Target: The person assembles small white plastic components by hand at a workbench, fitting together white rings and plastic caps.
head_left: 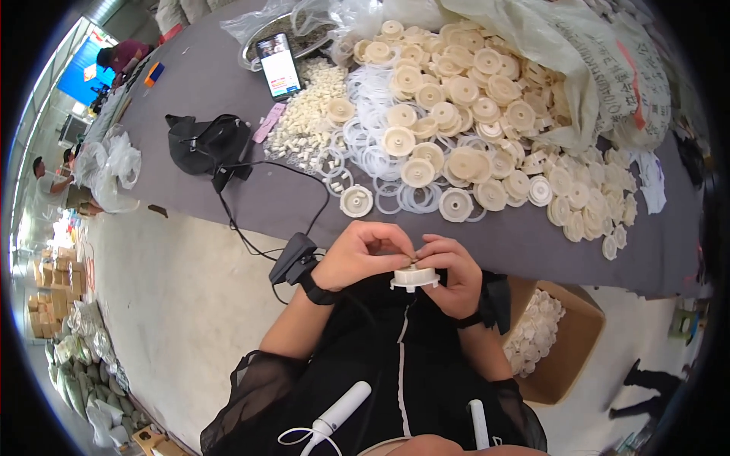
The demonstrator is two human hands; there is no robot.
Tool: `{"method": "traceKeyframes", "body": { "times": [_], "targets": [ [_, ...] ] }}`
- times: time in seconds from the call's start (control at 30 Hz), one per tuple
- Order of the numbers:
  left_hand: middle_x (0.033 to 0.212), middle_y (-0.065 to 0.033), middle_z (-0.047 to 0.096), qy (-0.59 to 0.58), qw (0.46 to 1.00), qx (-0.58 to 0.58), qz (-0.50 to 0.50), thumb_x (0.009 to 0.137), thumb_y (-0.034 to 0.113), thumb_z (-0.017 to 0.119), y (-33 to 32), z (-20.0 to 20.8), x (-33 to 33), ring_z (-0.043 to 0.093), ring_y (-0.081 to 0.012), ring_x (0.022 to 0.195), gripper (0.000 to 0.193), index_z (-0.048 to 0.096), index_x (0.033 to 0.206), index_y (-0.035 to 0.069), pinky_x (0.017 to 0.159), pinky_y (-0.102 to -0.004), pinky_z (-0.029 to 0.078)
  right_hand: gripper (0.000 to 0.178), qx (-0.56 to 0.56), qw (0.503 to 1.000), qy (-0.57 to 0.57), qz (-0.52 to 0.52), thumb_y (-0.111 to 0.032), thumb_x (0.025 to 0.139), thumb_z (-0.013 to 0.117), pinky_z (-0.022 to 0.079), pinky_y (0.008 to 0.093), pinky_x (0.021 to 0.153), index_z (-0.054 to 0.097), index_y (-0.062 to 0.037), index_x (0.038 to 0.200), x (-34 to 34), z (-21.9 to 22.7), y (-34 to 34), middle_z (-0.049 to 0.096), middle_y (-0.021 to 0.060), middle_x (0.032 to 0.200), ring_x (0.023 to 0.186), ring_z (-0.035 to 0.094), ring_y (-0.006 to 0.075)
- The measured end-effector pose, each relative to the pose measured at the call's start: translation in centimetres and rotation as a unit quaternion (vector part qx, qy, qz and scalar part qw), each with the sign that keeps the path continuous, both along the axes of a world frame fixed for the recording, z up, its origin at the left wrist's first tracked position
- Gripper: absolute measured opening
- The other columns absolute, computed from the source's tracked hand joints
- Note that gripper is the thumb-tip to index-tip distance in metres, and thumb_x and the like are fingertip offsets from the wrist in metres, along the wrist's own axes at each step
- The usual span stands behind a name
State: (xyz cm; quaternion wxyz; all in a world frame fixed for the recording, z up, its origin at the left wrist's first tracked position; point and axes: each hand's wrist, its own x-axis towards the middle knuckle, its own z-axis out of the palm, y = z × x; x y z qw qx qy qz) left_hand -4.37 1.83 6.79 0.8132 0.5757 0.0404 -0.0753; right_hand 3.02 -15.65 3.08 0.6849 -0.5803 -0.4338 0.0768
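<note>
Left hand (pixel 369 254) nearly closed, fingertips bunched over the middle of a white plastic wheel (pixel 414 280), just off the gray table (pixel 517 243); I can't tell what they pinch. Right hand (pixel 456 280) half-curled, gripping its rim. Woven sack (pixel 601 83) hides some wheel pile (pixel 461 88).

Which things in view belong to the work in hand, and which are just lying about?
Seemingly part of the work:
white round part, at left hand and right hand
cream round parts
translucent rings
small cream pieces

Seemingly just lying about:
phone
black fabric item
pink slip
</note>
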Motion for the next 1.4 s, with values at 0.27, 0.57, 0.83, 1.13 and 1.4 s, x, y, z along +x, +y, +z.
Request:
{"method": "traceKeyframes", "body": {
  "times": [0.27, 0.57, 0.83, 1.13, 1.4],
  "targets": [
    [0.082, -0.0053, 0.062, -0.052, 0.995, 0.084, -0.007, 0.074, -0.002, 0.065, 0.6, 0.0, 0.0, 0.058, -0.0114, 0.077, 0.007, 0.065, 0.081, -0.001, 0.071, -0.0235, 0.045, 0.025, -0.002, 1.0, -0.005, 0.018, 0.002, 0.065, 0.066, 0.041, 0.0419, 0.093, 0.064, -0.0049, 0.089, -0.2, -0.5, -0.3, 0.061, 0.0076, 0.09, 0.089, 0.059, 0.0225],
    [0.08, -0.0056, 0.063, -0.07, 0.988, 0.135, -0.023, 0.073, 0.0, 0.067, 0.7, 0.0, 0.0, 0.059, -0.0113, 0.076, 0.008, 0.067, 0.081, -0.001, 0.07, -0.0234, 0.045, 0.029, -0.022, 0.997, -0.079, 0.002, 0.003, 0.062, 0.067, 0.041, 0.0413, 0.089, 0.064, -0.006, 0.089, 0.0, -0.1, -0.7, 0.061, 0.0049, 0.089, 0.085, 0.059, 0.02],
    [0.085, -0.0059, 0.063, 0.05, 0.999, -0.003, 0.017, 0.072, 0.002, 0.069, -0.4, 1.2, -0.5, 0.059, -0.0141, 0.083, 0.028, 0.064, 0.099, 0.0, 0.077, -0.0259, 0.045, 0.031, -0.049, 0.991, -0.117, -0.04, 0.001, 0.056, 0.067, 0.042, 0.0392, 0.085, 0.063, -0.0066, 0.085, 0.5, 0.0, -1.1, 0.062, 0.0043, 0.085, 0.078, 0.059, 0.0208],
    [0.098, -0.009, 0.063, -0.103, 0.973, 0.206, 0.009, 0.067, 0.011, 0.076, -1.2, 0.7, -1.3, 0.06, -0.0205, 0.092, 0.033, 0.065, 0.097, 0.003, 0.091, -0.0325, 0.04, 0.028, -0.083, 0.973, -0.206, -0.065, 0.002, 0.058, 0.067, 0.043, 0.0372, 0.08, 0.062, -0.0068, 0.084, 0.8, 1.2, -1.7, 0.062, 0.0035, 0.084, 0.076, 0.06, 0.0187],
    [0.094, -0.0074, 0.064, -0.219, 0.915, 0.337, 0.029, 0.067, 0.009, 0.074, -1.3, 0.6, -1.1, 0.061, -0.022, 0.091, 0.029, 0.066, 0.094, 0.005, 0.098, -0.0454, 0.037, 0.033, -0.054, 0.977, -0.194, -0.075, 0.003, 0.057, 0.067, 0.042, 0.0383, 0.08, 0.059, -0.0072, 0.087, 0.8, 0.7, -1.5, 0.061, 0.0042, 0.085, 0.077, 0.059, 0.0208]
  ]
}}
